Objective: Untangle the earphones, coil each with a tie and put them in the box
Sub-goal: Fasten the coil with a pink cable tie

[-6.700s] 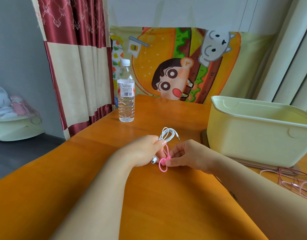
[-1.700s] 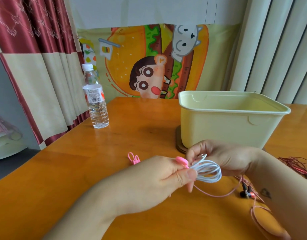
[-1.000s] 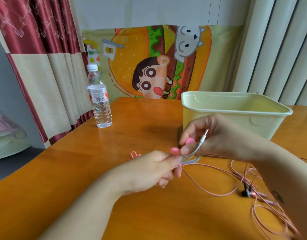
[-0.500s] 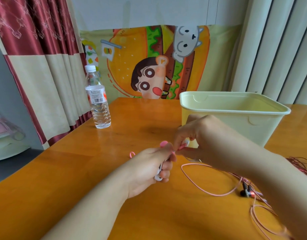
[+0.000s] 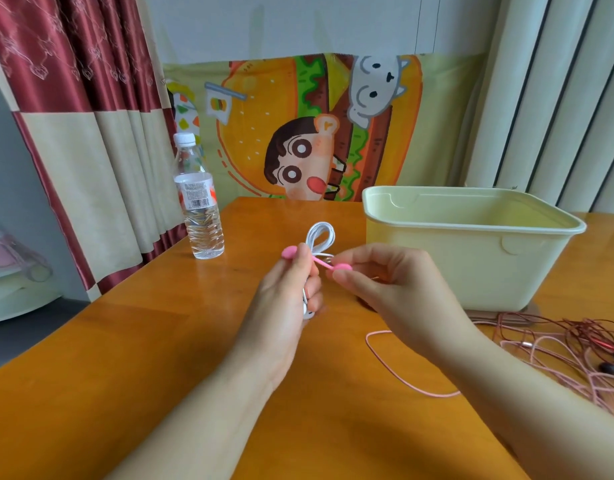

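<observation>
Head view: half a second ago the two hands were pressed together in front of the box, with the cord almost hidden between them. Now they have drawn apart, and a loop of the white earphones stands up clear above the left hand. The pink tie, which then showed only as small bits at the fingertips, is now stretched sideways between the hands.

The left hand's fingers are curled round the bundled white cord. The loop comes out at the far side of the fist and one earbud pokes out at the near side, under the fingers. The tie crosses the bundle just below the loop. Its left paddle end sticks out beside the left fingertips, while the right hand pinches the right paddle end between thumb and forefinger, its other fingers loosely curled. The whole bundle is held above the table, left of the cream box and not touching it.

On the table to the right lie the pink earphones in a loose curve, running into a tangle with a red cord near the box. A water bottle stands far left.
</observation>
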A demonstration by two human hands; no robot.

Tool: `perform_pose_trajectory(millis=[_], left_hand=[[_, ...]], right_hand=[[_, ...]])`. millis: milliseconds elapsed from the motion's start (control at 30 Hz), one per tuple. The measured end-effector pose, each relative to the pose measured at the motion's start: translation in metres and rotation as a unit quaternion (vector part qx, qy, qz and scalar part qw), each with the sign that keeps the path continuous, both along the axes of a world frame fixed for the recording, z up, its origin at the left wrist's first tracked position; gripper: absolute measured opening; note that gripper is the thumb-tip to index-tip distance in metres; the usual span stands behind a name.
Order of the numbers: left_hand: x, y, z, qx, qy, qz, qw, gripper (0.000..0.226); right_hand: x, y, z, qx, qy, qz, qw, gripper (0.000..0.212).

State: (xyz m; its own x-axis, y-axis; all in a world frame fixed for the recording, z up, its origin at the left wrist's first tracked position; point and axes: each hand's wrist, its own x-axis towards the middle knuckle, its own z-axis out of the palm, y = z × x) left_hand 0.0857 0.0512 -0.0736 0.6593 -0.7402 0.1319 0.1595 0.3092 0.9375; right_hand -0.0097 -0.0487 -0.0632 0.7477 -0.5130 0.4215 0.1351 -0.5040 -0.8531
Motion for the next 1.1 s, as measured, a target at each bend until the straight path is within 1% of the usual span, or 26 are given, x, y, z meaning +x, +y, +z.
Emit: perform_pose_trajectory(millis=[67, 133, 233, 300, 433, 533, 567, 600, 667, 700, 767, 900, 967, 1033, 1100], left_hand=[[0.000, 0.001, -0.001, -0.007, -0.026, -0.015, 1.000, 0.031], [0.000, 0.003, 0.000, -0.012, -0.029, -0.051, 0.998, 0.031], [0.005, 0.006, 0.003, -0.021, -0.009, -0.115, 0.993, 0.029], [0.009, 0.010, 0.003, -0.022, 0.022, -0.183, 0.983, 0.031], [0.020, 0.017, 0.002, -0.038, 0.073, -0.344, 0.935, 0.031], [0.022, 0.019, 0.001, -0.040, 0.089, -0.434, 0.896, 0.030], [0.022, 0.019, 0.001, -0.040, 0.092, -0.454, 0.885, 0.031], [0.021, 0.019, 0.001, -0.037, 0.094, -0.466, 0.879, 0.031], [0.023, 0.019, -0.001, -0.025, 0.089, -0.472, 0.877, 0.031], [0.024, 0.020, -0.002, -0.022, 0.078, -0.472, 0.878, 0.031], [0.027, 0.021, -0.002, -0.013, 0.055, -0.460, 0.886, 0.031], [0.031, 0.022, -0.003, 0.032, 0.034, -0.398, 0.916, 0.036], [0.033, 0.022, -0.006, 0.049, -0.012, -0.366, 0.929, 0.040], [0.034, 0.021, -0.009, 0.055, -0.041, -0.346, 0.936, 0.037], [0.034, 0.019, -0.010, 0.047, -0.044, -0.336, 0.940, 0.033]], right_hand=[[0.001, -0.002, -0.002, 0.023, 0.012, 0.009, 1.000, 0.005], [0.001, -0.004, -0.003, 0.063, 0.013, 0.037, 0.997, 0.006], [-0.001, -0.009, -0.002, 0.121, -0.017, 0.080, 0.989, 0.022], [-0.002, -0.010, -0.001, 0.156, -0.031, 0.125, 0.979, 0.024], [-0.005, -0.009, 0.004, 0.216, -0.032, 0.225, 0.950, 0.030], [-0.007, -0.007, 0.007, 0.249, -0.014, 0.280, 0.927, 0.045], [-0.007, -0.007, 0.008, 0.258, -0.011, 0.303, 0.918, 0.042], [-0.007, -0.006, 0.008, 0.262, -0.009, 0.319, 0.911, 0.035], [-0.007, -0.005, 0.010, 0.262, -0.007, 0.325, 0.909, 0.021], [-0.008, -0.005, 0.011, 0.258, -0.003, 0.319, 0.912, 0.019], [-0.010, -0.007, 0.015, 0.236, 0.007, 0.302, 0.924, 0.018], [-0.015, -0.012, 0.023, 0.160, 0.038, 0.270, 0.949, 0.017], [-0.018, -0.014, 0.026, 0.119, 0.051, 0.250, 0.960, 0.017], [-0.020, -0.013, 0.029, 0.090, 0.056, 0.226, 0.968, 0.021], [-0.021, -0.011, 0.032, 0.080, 0.049, 0.216, 0.972, 0.021]])
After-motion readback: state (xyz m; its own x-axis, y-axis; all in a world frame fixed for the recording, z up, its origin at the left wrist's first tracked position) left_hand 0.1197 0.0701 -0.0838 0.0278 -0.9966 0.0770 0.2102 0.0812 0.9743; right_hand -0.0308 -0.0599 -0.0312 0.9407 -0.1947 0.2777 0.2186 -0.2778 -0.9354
